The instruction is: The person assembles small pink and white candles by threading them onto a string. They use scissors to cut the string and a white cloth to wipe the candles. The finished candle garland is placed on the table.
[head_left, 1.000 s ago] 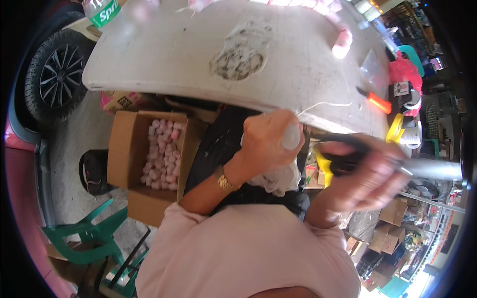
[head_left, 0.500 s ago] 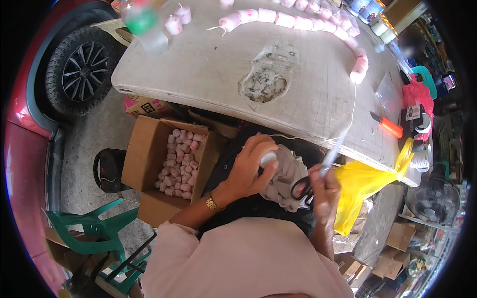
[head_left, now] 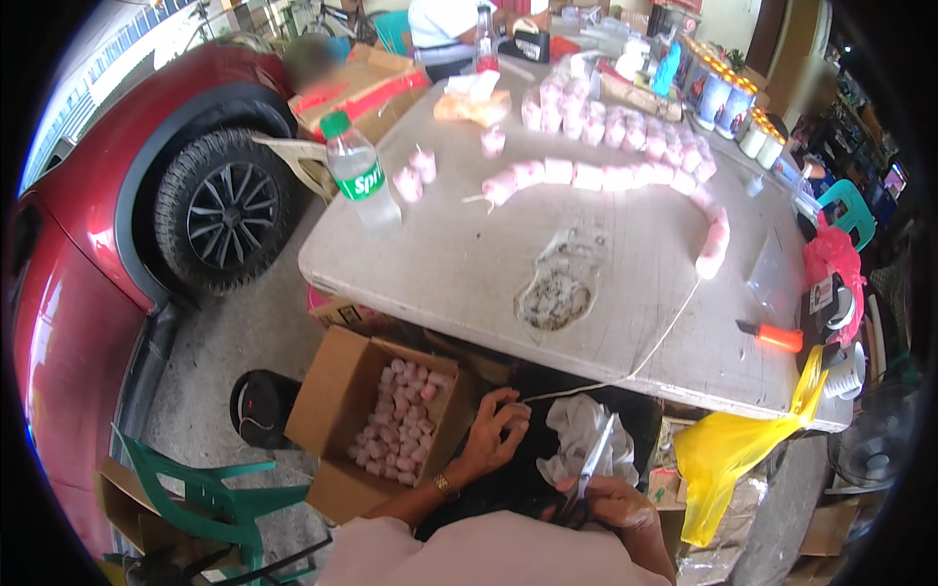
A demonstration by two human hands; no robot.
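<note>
My left hand (head_left: 491,437), with a gold watch at the wrist, is closed in a pinch at the end of a white string (head_left: 645,363). Across the table edge, that string runs to a curved row of pink-and-white candles (head_left: 616,178) threaded end to end. My right hand (head_left: 620,508) is wrapped round the handles of a pair of scissors (head_left: 592,464), blades pointing up and away. A crumpled pale cloth (head_left: 570,430) lies on my dark-covered lap between the hands. Left of my left hand stands an open cardboard box (head_left: 337,391) holding many small pink candles (head_left: 399,420).
On the worn white table (head_left: 430,264) stand a clear bottle (head_left: 362,176), several loose candles (head_left: 415,174) and a block of candles (head_left: 625,132). An orange-handled knife (head_left: 777,337) lies at right, above a hanging yellow bag (head_left: 728,469). A green chair (head_left: 215,488) stands lower left.
The view has tilted up, showing more of the far table. The pale round piece seen in my left hand earlier no longer shows. My right hand has drawn the scissors nearer my body.
</note>
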